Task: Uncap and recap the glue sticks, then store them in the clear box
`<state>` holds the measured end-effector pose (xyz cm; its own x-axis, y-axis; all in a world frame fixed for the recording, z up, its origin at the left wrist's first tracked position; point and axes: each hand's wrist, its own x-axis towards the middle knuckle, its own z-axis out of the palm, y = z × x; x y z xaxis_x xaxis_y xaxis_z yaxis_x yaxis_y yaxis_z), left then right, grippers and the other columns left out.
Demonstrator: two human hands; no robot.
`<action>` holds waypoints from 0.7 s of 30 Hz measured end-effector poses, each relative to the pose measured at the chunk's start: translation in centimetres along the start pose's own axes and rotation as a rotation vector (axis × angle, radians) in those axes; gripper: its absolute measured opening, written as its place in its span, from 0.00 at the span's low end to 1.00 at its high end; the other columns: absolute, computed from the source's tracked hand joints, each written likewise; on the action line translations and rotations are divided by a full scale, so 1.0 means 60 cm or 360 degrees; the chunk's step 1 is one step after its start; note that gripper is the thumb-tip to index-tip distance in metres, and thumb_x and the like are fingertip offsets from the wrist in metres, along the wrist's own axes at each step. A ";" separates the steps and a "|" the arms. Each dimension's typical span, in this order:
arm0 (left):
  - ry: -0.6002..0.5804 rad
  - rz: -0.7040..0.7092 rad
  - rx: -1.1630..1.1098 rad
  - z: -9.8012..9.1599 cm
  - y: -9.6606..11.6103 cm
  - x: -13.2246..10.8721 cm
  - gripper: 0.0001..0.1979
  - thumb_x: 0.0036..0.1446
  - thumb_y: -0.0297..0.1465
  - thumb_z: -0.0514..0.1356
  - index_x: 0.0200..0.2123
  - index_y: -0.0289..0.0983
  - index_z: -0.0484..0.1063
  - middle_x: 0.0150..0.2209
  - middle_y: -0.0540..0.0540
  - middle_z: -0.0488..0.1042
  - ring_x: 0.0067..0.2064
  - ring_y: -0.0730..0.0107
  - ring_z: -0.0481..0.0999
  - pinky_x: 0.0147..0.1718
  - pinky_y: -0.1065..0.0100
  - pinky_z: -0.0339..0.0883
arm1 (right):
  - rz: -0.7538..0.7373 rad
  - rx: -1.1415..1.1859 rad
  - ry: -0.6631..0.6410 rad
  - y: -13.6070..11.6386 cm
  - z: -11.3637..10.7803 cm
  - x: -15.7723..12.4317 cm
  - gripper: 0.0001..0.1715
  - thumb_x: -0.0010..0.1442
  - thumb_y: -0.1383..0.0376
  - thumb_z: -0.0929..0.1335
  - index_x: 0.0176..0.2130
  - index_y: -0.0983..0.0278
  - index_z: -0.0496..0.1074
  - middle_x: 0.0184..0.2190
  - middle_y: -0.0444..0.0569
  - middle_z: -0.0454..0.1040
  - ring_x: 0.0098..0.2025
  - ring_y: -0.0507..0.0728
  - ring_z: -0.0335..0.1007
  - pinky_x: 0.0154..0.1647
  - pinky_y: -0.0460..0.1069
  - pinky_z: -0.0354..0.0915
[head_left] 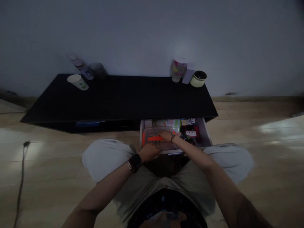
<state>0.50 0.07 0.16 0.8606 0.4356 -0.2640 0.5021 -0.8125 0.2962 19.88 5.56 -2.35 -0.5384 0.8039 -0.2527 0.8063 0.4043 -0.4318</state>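
Note:
A clear plastic box (152,130) with orange trim and an orange band lies in the left part of a pulled-out drawer (206,134). At the box's near side is my left hand (150,151), its fingers closed on the edge; a dark watch is on that wrist. My right hand (166,136) reaches over the box from the right, fingers curled at the right end of the orange band. What lies inside the box is too dim to make out. Beside it in the drawer are a green-and-white packet (175,124) and several small dark and red items.
The drawer belongs to a low black cabinet (133,98) against the wall. On top stand a paper cup (78,82), a bottle (82,68), a dark jar (98,70), a patterned cup (178,70), a pale box (188,74) and a cream pot (197,81). A cable (22,177) lies on the floor.

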 end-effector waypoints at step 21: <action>0.0510 -0.0424 0.0350 -0.078 -0.081 0.062 0.46 0.56 0.39 0.63 0.72 0.26 0.50 0.73 0.28 0.43 0.75 0.48 0.41 0.70 0.42 0.36 | 0.0087 -0.0388 0.0387 0.053 -0.093 -0.032 0.64 0.52 0.35 0.71 0.73 0.66 0.52 0.73 0.62 0.50 0.75 0.70 0.40 0.73 0.65 0.41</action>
<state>1.65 7.48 2.03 0.7047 0.7095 0.0028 0.7087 -0.7040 0.0461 24.87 7.74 1.58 -0.4422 0.8959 -0.0436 0.8831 0.4263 -0.1962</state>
